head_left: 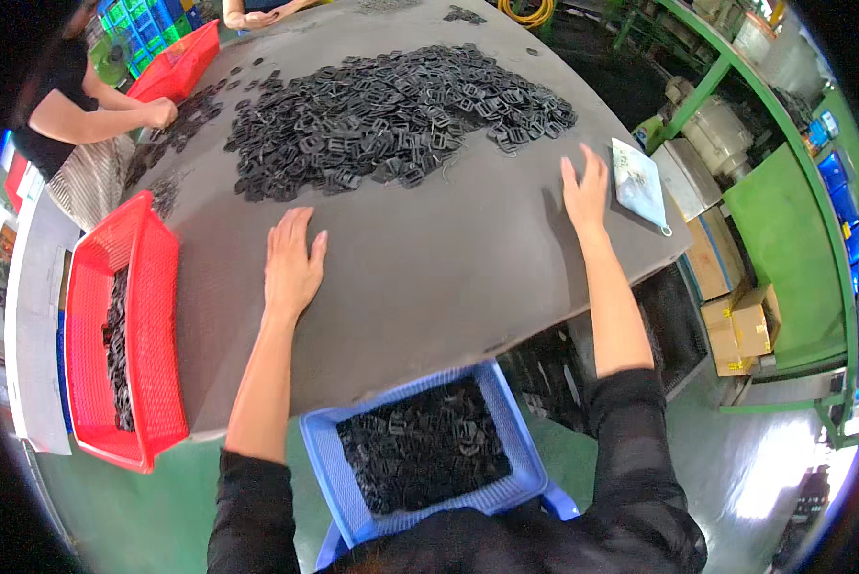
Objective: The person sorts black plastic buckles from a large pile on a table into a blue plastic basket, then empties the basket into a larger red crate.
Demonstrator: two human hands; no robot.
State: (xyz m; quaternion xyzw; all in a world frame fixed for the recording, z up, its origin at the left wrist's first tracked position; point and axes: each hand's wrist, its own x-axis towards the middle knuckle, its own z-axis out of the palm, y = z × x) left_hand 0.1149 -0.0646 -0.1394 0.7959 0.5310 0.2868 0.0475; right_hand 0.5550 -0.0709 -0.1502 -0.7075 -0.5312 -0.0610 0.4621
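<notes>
The left hand (293,263) is open before the heap of small black plastic buckles (372,124) on the grey table (429,268); the right hand (585,191), also open, is near a flat white-and-blue printed packet (639,184), its print unreadable here; a blue plastic basket (522,438) holds black pieces.

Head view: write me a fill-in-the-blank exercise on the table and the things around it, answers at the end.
1. The heaped parts on the table are coloured ____.
2. The basket at the table's near edge, closest to the person's body, is ____.
3. The person's left hand holds ____.
4. The pale packet lies to the ____ of the person's right hand.

Missing words: black; blue; nothing; right.
</notes>
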